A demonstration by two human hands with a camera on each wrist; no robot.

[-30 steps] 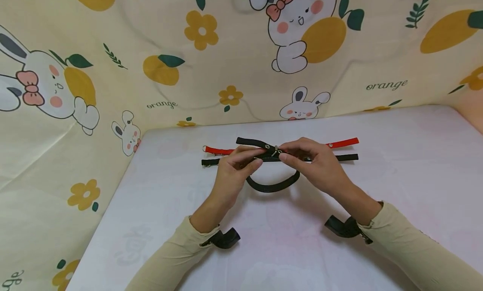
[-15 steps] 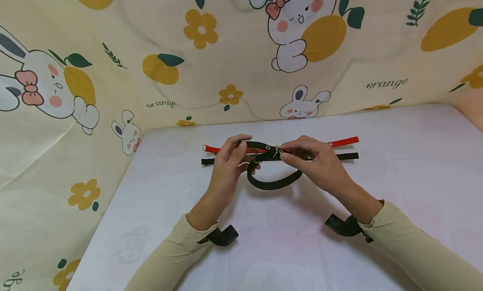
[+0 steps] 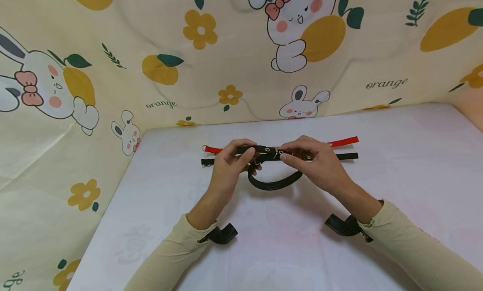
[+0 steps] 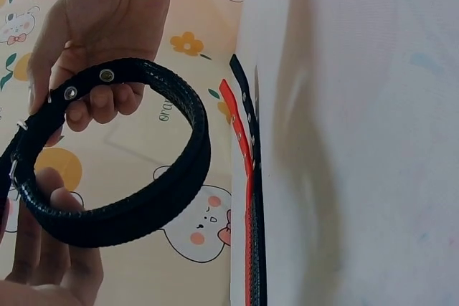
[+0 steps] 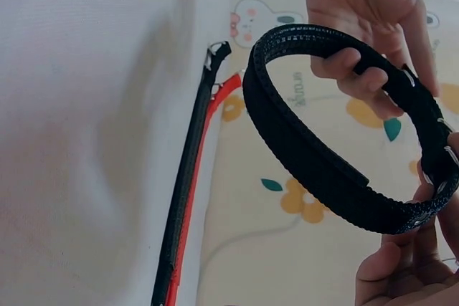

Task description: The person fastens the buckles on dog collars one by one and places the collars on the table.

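A black collar (image 3: pixel 274 185), closed into a loop, hangs between my hands above the table. My left hand (image 3: pixel 231 165) pinches the collar's strap end between thumb and fingers. On the other side, my right hand (image 3: pixel 317 160) pinches the strap beside the metal buckle (image 3: pixel 276 151). The left wrist view shows the round loop of the collar (image 4: pixel 179 184) with metal eyelets (image 4: pixel 106 75). A stitched edge shows along the collar (image 5: pixel 308 148) in the right wrist view. Fingers partly hide the buckle and strap end.
Behind the hands, a red collar (image 3: pixel 344 142) and another black collar (image 3: pixel 348 156) lie stretched out side by side on the white table (image 3: pixel 264 240). A cream cloth (image 3: pixel 234 60) printed with rabbits and oranges stands as a wall behind and to the left.
My left hand first shifts from the collar's middle to its raised strap end, then brings that end down level. The right hand stays nearly still at the buckle.
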